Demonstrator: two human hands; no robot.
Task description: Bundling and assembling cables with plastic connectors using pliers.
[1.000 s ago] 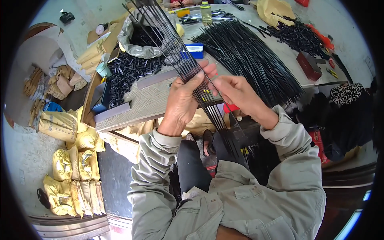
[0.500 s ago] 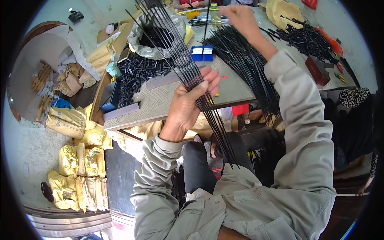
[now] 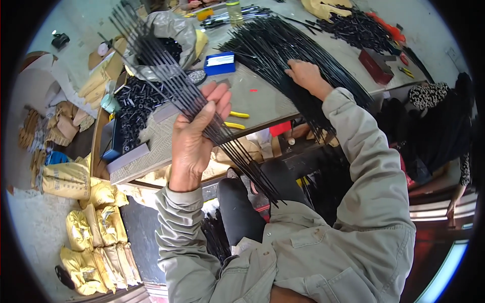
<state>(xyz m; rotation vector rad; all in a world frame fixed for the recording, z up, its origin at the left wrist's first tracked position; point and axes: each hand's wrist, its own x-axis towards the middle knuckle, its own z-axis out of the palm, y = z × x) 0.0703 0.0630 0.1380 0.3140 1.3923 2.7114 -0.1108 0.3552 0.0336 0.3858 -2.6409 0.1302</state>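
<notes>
Across the open palm of my left hand [image 3: 194,136] lies a fanned bunch of thin black rods [image 3: 169,83], pressed down by the thumb. The bunch slants from the upper left to my lap. To the right, my right hand [image 3: 309,78] rests on a large pile of similar black rods [image 3: 268,48] on the table [image 3: 268,103]. Its fingers are curled together among the rods; whether they pinch one is hidden. Yellow-handled pliers [image 3: 236,114] lie on the table just beside my left hand's fingers.
A blue box [image 3: 220,66] of white sticks stands behind the bunch. Short black tubular parts [image 3: 132,108] heap at the left, by a grey plastic bag [image 3: 189,33]. More black parts [image 3: 358,33] and a dark red box [image 3: 376,66] are far right. Another person's hands [image 3: 192,4] show at the far edge.
My right hand has come down from the far side of the table onto the rod pile. My view has shifted, and the yellow-handled pliers now show more fully.
</notes>
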